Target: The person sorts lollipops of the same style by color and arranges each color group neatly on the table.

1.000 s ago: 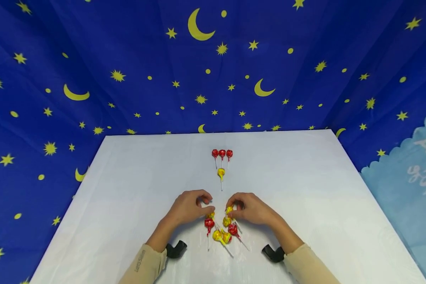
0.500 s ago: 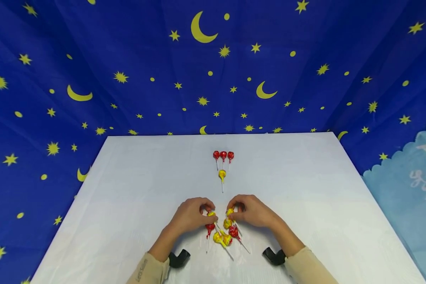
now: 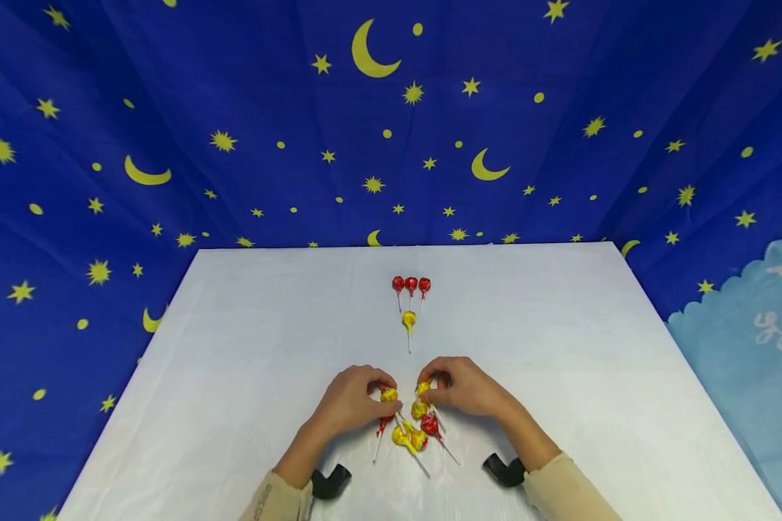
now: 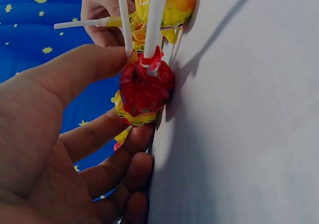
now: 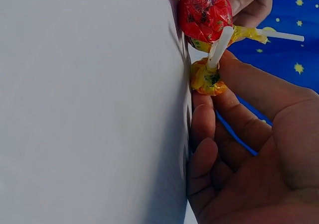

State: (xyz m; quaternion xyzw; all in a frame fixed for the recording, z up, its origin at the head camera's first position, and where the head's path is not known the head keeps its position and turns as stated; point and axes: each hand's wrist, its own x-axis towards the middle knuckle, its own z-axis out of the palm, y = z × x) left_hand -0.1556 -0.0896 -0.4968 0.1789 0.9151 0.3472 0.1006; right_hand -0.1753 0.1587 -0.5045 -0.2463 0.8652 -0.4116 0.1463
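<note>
- A yellow lollipop (image 3: 389, 395) is pinched between the thumb and fingers (image 4: 114, 170) of the left hand (image 3: 354, 398), low over the middle of the white bench (image 3: 267, 325).
- Another yellow lollipop (image 3: 423, 389) is pinched by the thumb and fingers of the right hand (image 3: 464, 386); the lower fingers are seen curled in the right wrist view.
- A red lollipop (image 4: 147, 87) is placed close by the left thumb and is partly covered by it in the head view; whether it is touched cannot be told.
- Near the right thumb, a third yellow lollipop (image 3: 419, 410) and a second red lollipop (image 3: 430, 425) are set close together.
- Between the hands, toward the wearer, a yellow pair (image 3: 400, 435) is laid side by side.
- Farther back, three red lollipops (image 3: 411, 284) are lined up in a row, with a single yellow lollipop (image 3: 408, 319) placed before them.
- The wrists are covered by tan sleeves (image 3: 570, 486); a black device (image 3: 504, 470) is seen beside each.
- The bench is backed by a blue cloth (image 3: 274, 87) patterned with moons and stars.
</note>
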